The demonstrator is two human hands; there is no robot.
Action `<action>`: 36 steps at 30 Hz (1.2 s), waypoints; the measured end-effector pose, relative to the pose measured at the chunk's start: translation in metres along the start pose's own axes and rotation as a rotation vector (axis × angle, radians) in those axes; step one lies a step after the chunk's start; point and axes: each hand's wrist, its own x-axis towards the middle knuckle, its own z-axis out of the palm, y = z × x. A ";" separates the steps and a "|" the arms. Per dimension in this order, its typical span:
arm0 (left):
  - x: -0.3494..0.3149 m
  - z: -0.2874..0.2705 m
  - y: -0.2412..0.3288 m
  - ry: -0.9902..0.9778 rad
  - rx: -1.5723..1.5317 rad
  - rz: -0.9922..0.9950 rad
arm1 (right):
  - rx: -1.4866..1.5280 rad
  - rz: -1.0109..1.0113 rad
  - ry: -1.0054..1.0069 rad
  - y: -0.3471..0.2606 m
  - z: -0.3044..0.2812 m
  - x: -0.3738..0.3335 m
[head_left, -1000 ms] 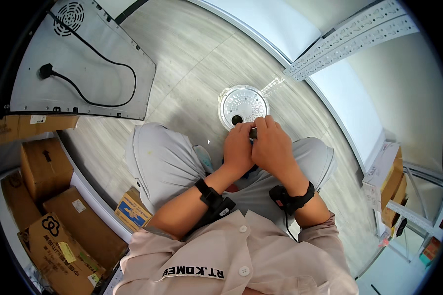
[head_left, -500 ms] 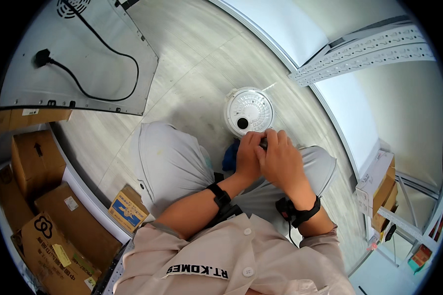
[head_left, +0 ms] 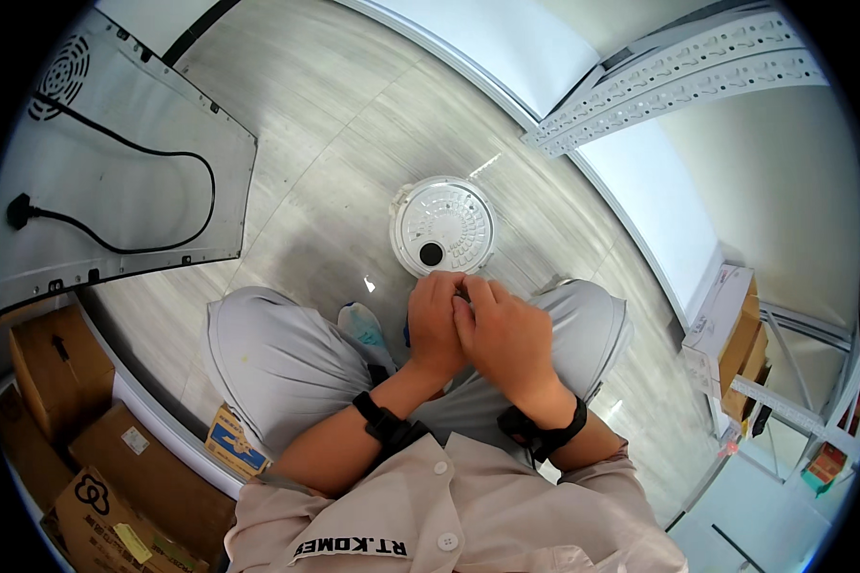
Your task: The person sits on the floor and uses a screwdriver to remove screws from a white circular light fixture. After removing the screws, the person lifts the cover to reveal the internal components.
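Observation:
My left hand (head_left: 437, 325) and my right hand (head_left: 508, 336) are pressed together between my knees, fingers closed. A small dark object shows in the gap between them, mostly covered by the fingers, so I cannot tell its kind. A sliver of something blue peeks out beside my left hand. Just beyond my fingertips, a round white ribbed lid (head_left: 463, 205) tops what looks like a squat white tub on the floor. It carries a black round spot (head_left: 431, 254) near its close edge; whether that is a hole or a cap is unclear.
A metal cabinet (head_left: 153, 181) with a black power cord (head_left: 213, 191) stands at the left. Below it are cardboard boxes (head_left: 62, 363). White perforated shelving (head_left: 678, 81) runs along the right, with an open carton (head_left: 721, 325) on it. A small white scrap (head_left: 369, 284) lies on the floor.
The view has shifted, so the lid and my hands sit further left in the picture. Both hands remain together. Less of the blue thing shows, while my shoe and the white scrap have come into sight.

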 end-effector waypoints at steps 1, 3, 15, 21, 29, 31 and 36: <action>0.000 0.000 0.001 -0.001 -0.030 -0.024 | -0.004 0.019 -0.007 0.000 0.000 0.000; 0.002 0.001 0.005 0.003 -0.088 -0.074 | -0.021 0.041 -0.045 0.001 -0.002 0.001; 0.004 0.002 0.005 -0.054 -0.051 -0.077 | 0.055 -0.133 0.010 0.020 -0.003 0.003; 0.007 0.006 -0.004 0.050 -0.010 0.039 | -0.125 0.005 -0.141 0.009 0.005 0.005; 0.001 -0.005 0.011 -0.089 -0.211 -0.157 | 0.015 -0.313 0.147 0.010 -0.006 0.000; 0.001 -0.004 0.010 -0.102 -0.245 -0.134 | -0.017 -0.292 0.119 0.014 -0.001 0.000; -0.002 0.006 -0.009 -0.024 -0.095 0.007 | -0.176 -0.169 0.055 0.010 0.003 0.005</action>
